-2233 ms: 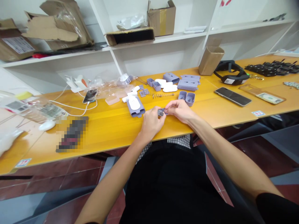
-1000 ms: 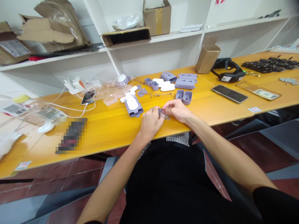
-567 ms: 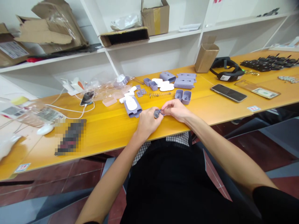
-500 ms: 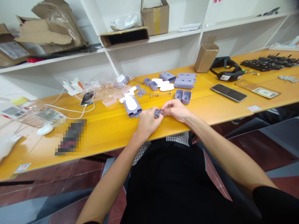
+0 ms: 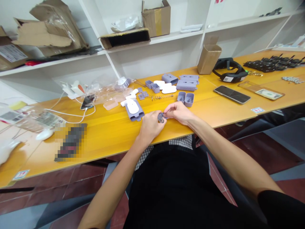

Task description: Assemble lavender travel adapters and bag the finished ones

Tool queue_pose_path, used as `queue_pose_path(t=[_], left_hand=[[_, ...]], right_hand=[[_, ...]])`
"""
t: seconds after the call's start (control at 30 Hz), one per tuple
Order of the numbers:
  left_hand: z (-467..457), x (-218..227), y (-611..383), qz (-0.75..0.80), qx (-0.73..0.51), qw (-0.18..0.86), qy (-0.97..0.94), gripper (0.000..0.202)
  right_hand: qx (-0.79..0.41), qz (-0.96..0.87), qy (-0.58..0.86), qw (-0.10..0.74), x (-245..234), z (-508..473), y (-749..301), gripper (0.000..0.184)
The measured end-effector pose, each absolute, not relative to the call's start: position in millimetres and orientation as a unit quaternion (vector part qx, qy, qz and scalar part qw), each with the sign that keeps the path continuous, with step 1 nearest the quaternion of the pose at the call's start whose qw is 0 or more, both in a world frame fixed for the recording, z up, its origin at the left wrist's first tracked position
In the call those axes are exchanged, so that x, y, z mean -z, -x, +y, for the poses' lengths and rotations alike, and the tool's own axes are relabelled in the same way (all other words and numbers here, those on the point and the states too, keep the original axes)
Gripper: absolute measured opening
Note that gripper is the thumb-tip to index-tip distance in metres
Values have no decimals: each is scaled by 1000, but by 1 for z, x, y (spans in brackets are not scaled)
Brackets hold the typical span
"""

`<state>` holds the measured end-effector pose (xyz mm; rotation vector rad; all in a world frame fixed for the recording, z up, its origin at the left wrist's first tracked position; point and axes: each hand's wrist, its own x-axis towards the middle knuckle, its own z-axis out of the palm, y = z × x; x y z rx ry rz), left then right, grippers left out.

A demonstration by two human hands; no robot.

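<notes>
Near the front edge of the table, my left hand (image 5: 151, 125) is closed around a metal coil spring (image 5: 160, 118), one end of which pokes out between thumb and fingers. My right hand (image 5: 179, 113) pinches a small purple plastic piece (image 5: 165, 115) against the spring; fingertips cover most of it. Left of my hands lies a purple case (image 5: 139, 115) with a white oval cover (image 5: 132, 107) on top. Beyond my right hand stand two purple cups (image 5: 189, 100). Further back are loose springs (image 5: 162, 97) and small purple parts (image 5: 143, 95).
Purple housings (image 5: 187, 84) and white covers (image 5: 169, 88) lie at the back. A phone (image 5: 232, 94), a black headset (image 5: 230, 70) and a cardboard box (image 5: 209, 58) are to the right. Plastic bags, a white cable (image 5: 71, 113) and a pixelated dark item (image 5: 71, 142) occupy the left.
The spring's exposed end has tilted slightly downward between my fingers. Both hands stay together in nearly the same place, while the view has shifted a little.
</notes>
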<state>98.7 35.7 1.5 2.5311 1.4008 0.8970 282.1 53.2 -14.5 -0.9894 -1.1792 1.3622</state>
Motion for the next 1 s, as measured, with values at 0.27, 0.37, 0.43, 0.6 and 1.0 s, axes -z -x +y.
queue_pose_path(t=[0.27, 0.37, 0.43, 0.6, 1.0], left_hand=[[34, 3, -105, 487, -292, 26, -823, 20], [34, 0, -106, 495, -295, 34, -816, 16], [34, -2, -106, 497, -302, 43, -812, 16], [35, -3, -106, 497, -324, 65, -802, 20], [38, -3, -104, 497, -359, 128, -780, 19]], right_hand=[[-551, -500, 422, 518, 14, 52, -281, 22], [-547, -503, 421, 521, 13, 52, -281, 20], [-545, -505, 416, 524, 13, 51, -281, 20], [-540, -516, 410, 524, 12, 51, -282, 19], [-530, -525, 403, 531, 12, 53, -286, 17]])
